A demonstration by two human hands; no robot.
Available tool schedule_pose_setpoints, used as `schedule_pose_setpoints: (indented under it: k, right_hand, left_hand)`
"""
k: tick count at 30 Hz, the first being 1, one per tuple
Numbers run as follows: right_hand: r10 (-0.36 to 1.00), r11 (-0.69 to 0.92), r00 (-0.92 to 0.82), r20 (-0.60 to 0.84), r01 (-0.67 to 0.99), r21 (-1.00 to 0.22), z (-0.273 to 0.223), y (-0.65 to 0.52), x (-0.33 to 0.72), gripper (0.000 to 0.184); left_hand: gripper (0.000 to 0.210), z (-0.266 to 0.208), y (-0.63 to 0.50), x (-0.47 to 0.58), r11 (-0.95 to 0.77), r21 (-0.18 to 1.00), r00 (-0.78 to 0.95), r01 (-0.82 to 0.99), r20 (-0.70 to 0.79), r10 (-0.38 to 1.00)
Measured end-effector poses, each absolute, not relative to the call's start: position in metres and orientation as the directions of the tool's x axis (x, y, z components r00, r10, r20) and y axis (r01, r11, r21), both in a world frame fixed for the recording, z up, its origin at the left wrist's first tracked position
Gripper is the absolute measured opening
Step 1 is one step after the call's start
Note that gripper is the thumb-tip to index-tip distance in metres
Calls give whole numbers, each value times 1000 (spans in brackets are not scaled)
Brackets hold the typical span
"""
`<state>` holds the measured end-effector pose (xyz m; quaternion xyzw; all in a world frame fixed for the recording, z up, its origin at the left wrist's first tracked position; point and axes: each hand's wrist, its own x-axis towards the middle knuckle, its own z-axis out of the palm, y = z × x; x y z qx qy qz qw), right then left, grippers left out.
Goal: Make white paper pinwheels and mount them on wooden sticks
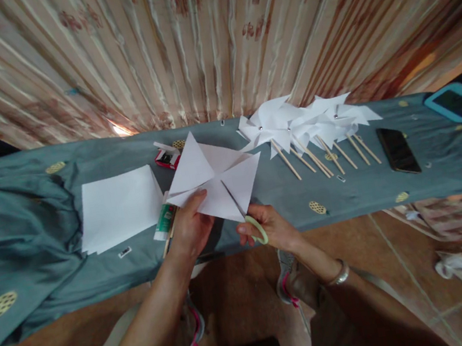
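Observation:
A square white paper sheet [218,175], slit from its corners toward the middle, is held over the table's front half. My left hand [195,226] pinches its lower left part, thumb on top. In my right hand [269,228] are scissors [257,230] with pale yellow-green handles. Their blades lie along a slit at the sheet's lower right corner, pointing toward the middle. Under the sheet's left edge lie a green and white glue stick [164,222] and some thin wooden sticks, partly hidden. A small red box [167,156] sits behind the sheet.
A stack of white paper [119,209] lies at the left on the grey-green tablecloth [242,241]. Several white paper pinwheels [289,125] on wooden sticks lie back right, near a black phone [398,150] and a blue-framed tablet [459,102]. A curtain [191,43] hangs behind.

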<state>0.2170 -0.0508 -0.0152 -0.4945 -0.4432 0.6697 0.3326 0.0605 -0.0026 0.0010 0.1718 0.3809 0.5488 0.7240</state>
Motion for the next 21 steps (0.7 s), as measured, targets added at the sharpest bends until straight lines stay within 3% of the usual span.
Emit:
schedule_pose_setpoints:
  k: [12,21]
  right_hand:
    - [888,-359,-312,-337,-16,-933,-17,-51,218,46]
    - [893,-364,-288,-346,-10,-931,-15,-51,219,46]
  left_hand:
    - [32,0,-3,62,348,666,115,-660,-368,923]
    - [20,-1,-4,63,363,675,116,-642,-382,917]
